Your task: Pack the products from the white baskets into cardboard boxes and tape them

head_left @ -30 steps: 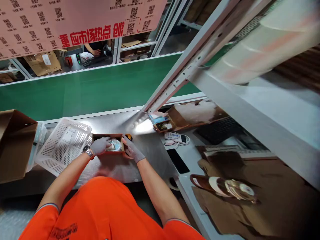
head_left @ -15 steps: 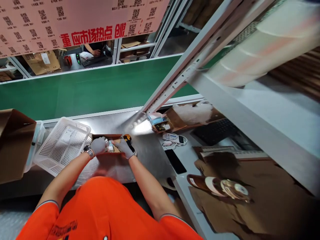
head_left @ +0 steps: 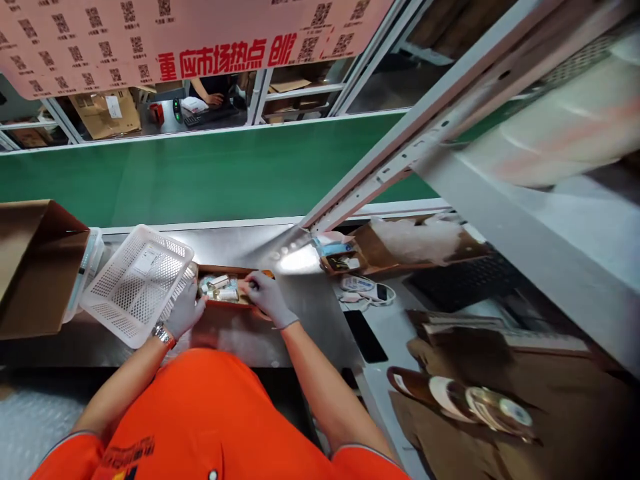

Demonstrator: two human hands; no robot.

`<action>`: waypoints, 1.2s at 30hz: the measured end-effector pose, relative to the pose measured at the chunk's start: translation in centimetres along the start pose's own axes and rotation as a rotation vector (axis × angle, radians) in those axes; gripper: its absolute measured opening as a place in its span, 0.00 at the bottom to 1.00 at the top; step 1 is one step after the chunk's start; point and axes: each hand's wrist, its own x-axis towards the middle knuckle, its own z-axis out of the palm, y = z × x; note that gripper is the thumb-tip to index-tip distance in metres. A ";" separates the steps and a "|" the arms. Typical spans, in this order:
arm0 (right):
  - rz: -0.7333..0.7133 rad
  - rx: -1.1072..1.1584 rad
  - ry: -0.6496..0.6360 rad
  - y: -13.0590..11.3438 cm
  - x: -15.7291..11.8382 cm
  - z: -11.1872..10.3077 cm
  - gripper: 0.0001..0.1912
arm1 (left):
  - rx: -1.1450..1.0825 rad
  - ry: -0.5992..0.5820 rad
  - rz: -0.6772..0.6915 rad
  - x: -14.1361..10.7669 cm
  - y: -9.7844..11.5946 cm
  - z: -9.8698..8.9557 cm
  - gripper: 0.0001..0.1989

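A small open cardboard box (head_left: pixel 225 305) sits on the metal bench, with several small bottles (head_left: pixel 223 289) lying inside it. Gloved in light grey, my left hand (head_left: pixel 186 311) rests against the box's left end, beside the white basket (head_left: pixel 140 287); its fingers are apart. My right hand (head_left: pixel 267 295), also gloved, is over the right end of the box with its fingers curled together. What those fingers hold, if anything, is too small to make out. Something orange shows just behind my right hand.
A large open carton (head_left: pixel 43 280) stands at the far left. Behind the bench runs a green conveyor belt (head_left: pixel 210 177). To the right are a black phone (head_left: pixel 366 336), a keyboard (head_left: pixel 463 283), a bottle (head_left: pixel 457 400) on cardboard, and a slanting metal post. A person's hand (head_left: pixel 215 99) shows beyond the belt.
The view has shifted. My left hand has moved back from inside the box to its left end. My right hand has moved over the box's right end, exposing the bottles and covering most of the orange item.
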 end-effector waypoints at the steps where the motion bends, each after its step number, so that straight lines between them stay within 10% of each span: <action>1: -0.104 -0.025 -0.148 -0.3 0.4 -0.2 0.15 | -0.001 -0.028 0.001 -0.1 0.1 0.4 0.25; 5: -0.252 -0.129 -0.518 -1.7 2.7 0.0 0.36 | 0.052 -0.123 0.074 0.4 1.2 0.4 0.24; 12: -0.220 -0.062 -0.632 -2.4 4.8 1.4 0.42 | 0.313 -0.381 -0.043 2.4 3.4 -2.0 0.38; 36: -0.019 0.036 -0.563 -3.3 3.8 1.7 0.36 | 0.452 -0.532 -0.118 3.7 4.9 -4.2 0.37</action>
